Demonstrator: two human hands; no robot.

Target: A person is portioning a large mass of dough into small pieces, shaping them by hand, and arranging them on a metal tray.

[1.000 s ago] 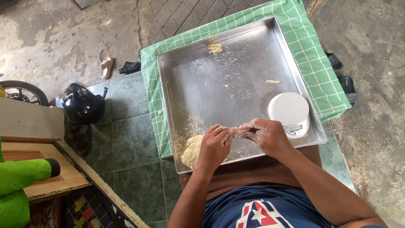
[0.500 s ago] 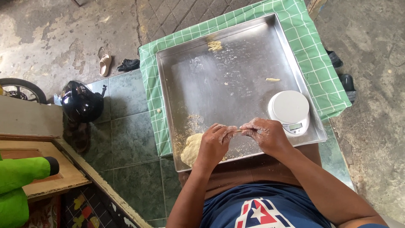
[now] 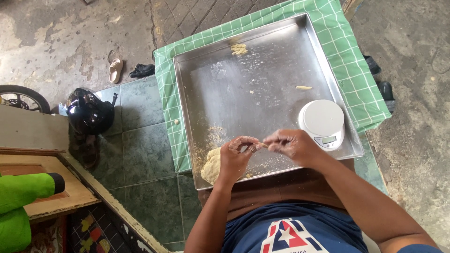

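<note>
I hold a small strip of dough [image 3: 260, 145] between my two hands, above the near edge of the tray [image 3: 262, 61]. My left hand [image 3: 238, 157] pinches one end of the strip with curled fingertips, and my right hand [image 3: 294, 144] pinches the other end, fingers pressed together on it. The strip runs across the short gap between the hands, so the two grips nearly touch. How thick the strip is I cannot tell; most of it is hidden by my fingers.

Just below my left hand, in the near left corner of the tray, lies the dough lump [image 3: 211, 165], pale yellow and partly covered by my wrist. Crumbs and flour are scattered around it on the metal. A small dough bit [image 3: 303, 87] lies farther out on the right, and another scrap [image 3: 239, 48] sits near the far rim. The scale [image 3: 322, 118], round and white, stands on the tray just beside my right hand.

The tray rests on a green checked cloth [image 3: 361, 84] that covers the table. Below to the left the floor is dark green tile, turning to rough concrete farther off. A black helmet [image 3: 86, 111] lies on the tile, with a sandal [image 3: 115, 70] beyond it, and a wheel [image 3: 23, 96] shows at the left edge. A bright green sleeve [image 3: 21, 192] reaches in at the lower left.
</note>
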